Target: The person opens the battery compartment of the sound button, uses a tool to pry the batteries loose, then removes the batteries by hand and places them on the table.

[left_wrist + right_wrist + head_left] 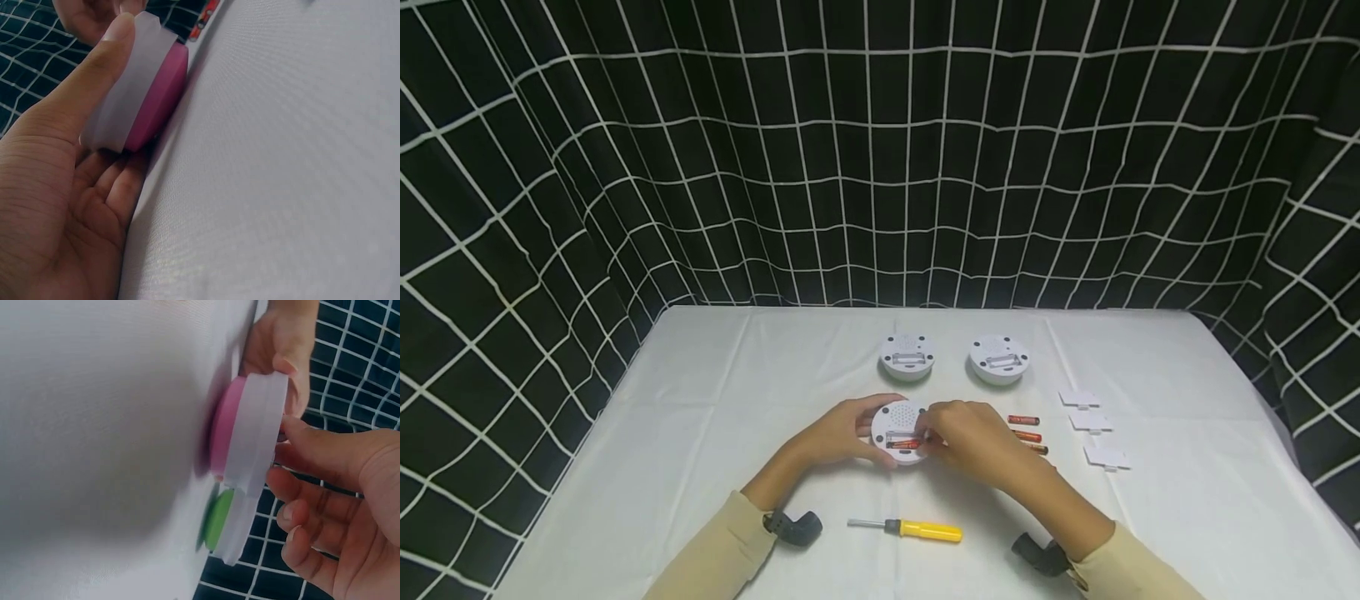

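Observation:
My left hand (842,433) grips a round white speaker-like device (901,414) by its side, thumb toward the viewer. Its perforated back, with a battery compartment, faces up; a pink face (159,97) shows beneath in both wrist views. A red battery (904,445) lies in the compartment. Over the compartment's right end is my right hand (970,437), its thumb and index finger pinching what looks like a battery (281,437), mostly hidden by the fingers. The other fingers of that hand are loosely bent.
Two similar devices (907,358) (998,360) sit face down behind, compartments uncovered. Right of my hand lie red batteries (1023,420). Three white covers (1107,456) form a column farther right. A yellow-handled screwdriver (928,531) lies in front on the white tabletop (760,375).

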The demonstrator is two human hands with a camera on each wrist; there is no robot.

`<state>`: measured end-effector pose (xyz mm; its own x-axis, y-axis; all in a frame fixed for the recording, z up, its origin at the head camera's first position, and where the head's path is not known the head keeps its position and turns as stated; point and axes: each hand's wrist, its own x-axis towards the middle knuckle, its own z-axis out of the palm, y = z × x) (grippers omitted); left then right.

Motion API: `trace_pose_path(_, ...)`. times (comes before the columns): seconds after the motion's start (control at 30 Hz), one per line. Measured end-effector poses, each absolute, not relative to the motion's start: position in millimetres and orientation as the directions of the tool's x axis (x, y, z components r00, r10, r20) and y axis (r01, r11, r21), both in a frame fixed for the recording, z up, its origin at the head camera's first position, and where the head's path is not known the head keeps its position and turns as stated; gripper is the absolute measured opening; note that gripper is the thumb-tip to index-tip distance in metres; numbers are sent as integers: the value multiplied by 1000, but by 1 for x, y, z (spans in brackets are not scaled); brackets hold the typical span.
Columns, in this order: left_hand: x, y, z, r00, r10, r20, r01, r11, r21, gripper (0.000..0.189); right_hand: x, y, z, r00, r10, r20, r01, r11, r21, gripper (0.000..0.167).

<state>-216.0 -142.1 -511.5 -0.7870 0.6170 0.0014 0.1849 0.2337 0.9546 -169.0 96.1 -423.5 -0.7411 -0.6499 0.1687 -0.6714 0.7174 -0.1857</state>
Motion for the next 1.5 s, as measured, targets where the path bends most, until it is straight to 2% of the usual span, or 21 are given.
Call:
trace_pose_path(0.33, -215, -141, -510, -796, 605, -22, 170, 259, 951, 94, -170, 91, -425, -736, -652, 179, -676, 717, -168, 11)
trace_pose_path(0.53, -217, -142, -513, -785, 619, -6, 173, 228, 958, 94, -171, 89, -424, -731, -660, 173, -682, 714, -156, 9)
trace_pose_path(0.87, -216, -142, -511, -785, 620, -1, 180, 229, 957, 94, -178, 92, -423, -673, -722, 159, -739, 661, -130, 7)
trace_pose_path(1.23, -218, -142, -512, -778, 628, 19, 221, 245, 944, 94, -187, 96, -422, -608, -782, 138, -791, 583, -185, 10)
trace_pose_path(1.5, -218, -143, -512, -778, 628, 15, 225, 256, 940, 94, -186, 98, -414, -611, -774, 169, -788, 572, -228, 12)
